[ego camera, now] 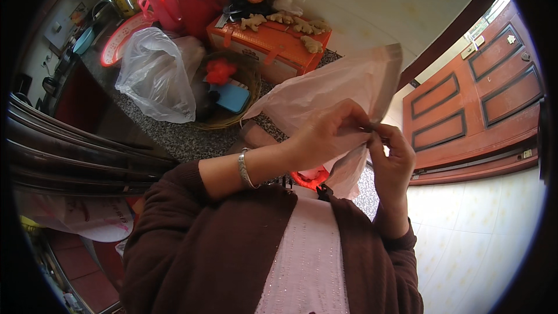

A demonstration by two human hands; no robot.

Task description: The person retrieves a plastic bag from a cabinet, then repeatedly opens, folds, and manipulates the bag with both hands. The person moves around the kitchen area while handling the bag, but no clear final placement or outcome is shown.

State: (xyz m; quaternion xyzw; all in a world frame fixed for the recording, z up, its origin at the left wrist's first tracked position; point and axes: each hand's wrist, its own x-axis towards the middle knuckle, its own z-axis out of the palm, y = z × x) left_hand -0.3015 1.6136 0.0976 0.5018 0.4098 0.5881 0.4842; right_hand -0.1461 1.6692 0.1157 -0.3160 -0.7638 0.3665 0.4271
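A thin, pale pink plastic bag (318,85) spreads out above the counter's right end. My left hand (331,124), with a silver bracelet (245,168) on its wrist, pinches the bag's gathered edge. Thumb and fingertips of my right hand (394,150) grip the same edge, nearly touching the left fingertips. From this pinched spot, part of the bag rises toward the wall and part hangs below. Under the hands, a red plastic bag or container (310,178) shows partly, mostly covered by my arm and the pink bag.
A speckled granite counter (192,141) carries a wicker basket (253,91) holding a blue flat item (231,97). Beside it lies a clear plastic bag (157,78). Behind are an orange box (261,41) topped with ginger (311,44) and two thermos flasks (196,0). A wooden door (471,91) stands right.
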